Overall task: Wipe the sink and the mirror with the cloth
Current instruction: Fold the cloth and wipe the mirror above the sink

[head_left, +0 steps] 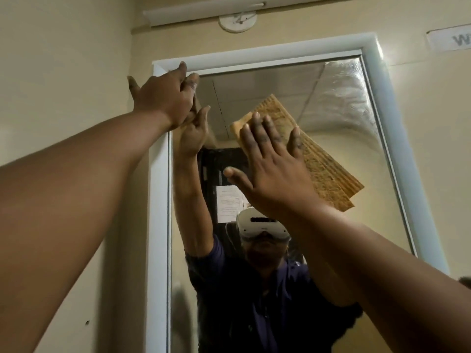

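Right hand (275,171) flat, fingers spread, pressing cloth (328,169) to upper mirror (344,103) | left hand (163,98) open, braced on frame's top-left corner | step: wiping mirror | next: likely sweep right, toward streaks.

Head camera, tilted up, close to the mirror

We have one view only, worn on the head and angled upward at the mirror (331,103), near enough that both raised forearms run in from the bottom corners. We face the glass almost square on, slightly from its left, so the white frame (254,53) leans inward toward the top. Above it we see the wall, a round fitting (237,21) and a long white casing. The wide lens bends the edges. The headset (260,226) shows reflected, low centre.
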